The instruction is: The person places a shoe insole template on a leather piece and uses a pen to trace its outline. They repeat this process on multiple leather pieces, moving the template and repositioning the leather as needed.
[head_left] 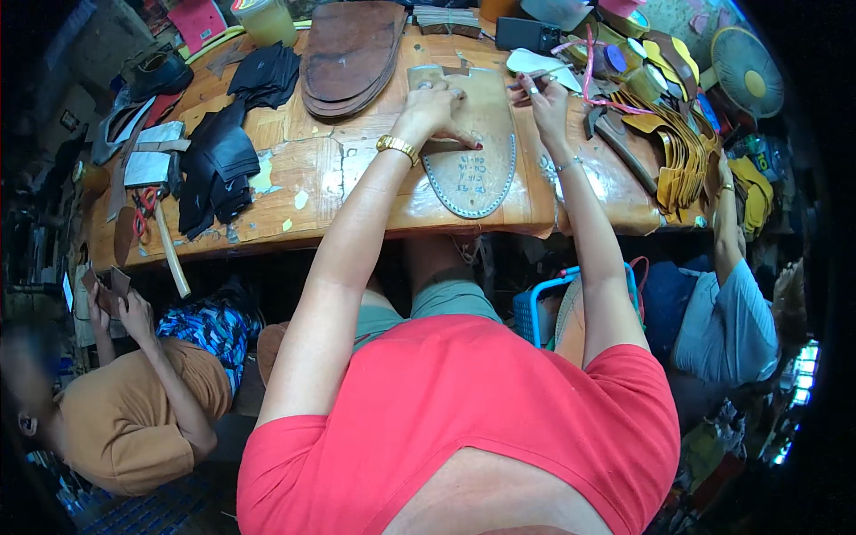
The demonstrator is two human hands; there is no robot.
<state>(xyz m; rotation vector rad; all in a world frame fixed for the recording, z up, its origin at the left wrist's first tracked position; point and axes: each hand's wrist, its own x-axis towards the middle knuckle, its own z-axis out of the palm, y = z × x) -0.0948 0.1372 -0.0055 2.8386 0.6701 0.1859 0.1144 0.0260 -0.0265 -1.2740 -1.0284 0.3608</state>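
Observation:
A tan leather piece (486, 107) with a rounded near end lies on the wooden table in front of me. Pale stitching runs along its curved edge, and dark handwriting marks its surface. My left hand (434, 114) rests on it with the fingers spread, the thumb pointing right. Just right of the leather, my right hand (547, 105) is raised with thumb and fingertips pinched together. Whatever sits in that pinch is too small to make out. A white rounded piece (535, 64) lies just beyond the right fingertips.
Brown leather panels (352, 53) are stacked far left of centre, with black leather pieces (214, 169) further left. Red-handled scissors (145, 209) and a hammer (169, 241) lie at the left edge. Yellow leather strips (682, 165) cover the right. Co-workers sit on both sides.

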